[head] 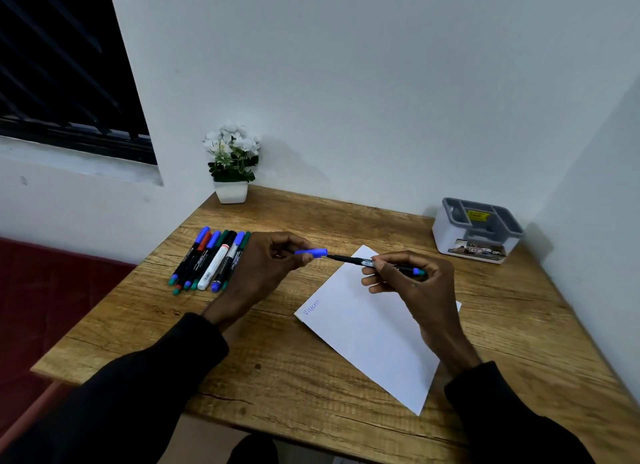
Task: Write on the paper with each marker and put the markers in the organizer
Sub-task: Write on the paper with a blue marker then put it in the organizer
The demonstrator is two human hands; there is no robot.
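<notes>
currently left hand [263,266] pinches blue cap [311,252], right hand [412,280] grips uncapped marker [367,262] above paper [374,328]; cap just off the tip.

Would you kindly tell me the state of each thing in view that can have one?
Blue marker: uncapped, gripped by the right hand above the paper.
Cap: off, pinched by the left hand at the marker's tip.
Paper: flat on the table, one blue word written near a corner.
Other markers: capped, lying in a row.
Organizer: upright, no markers visible inside.
</notes>
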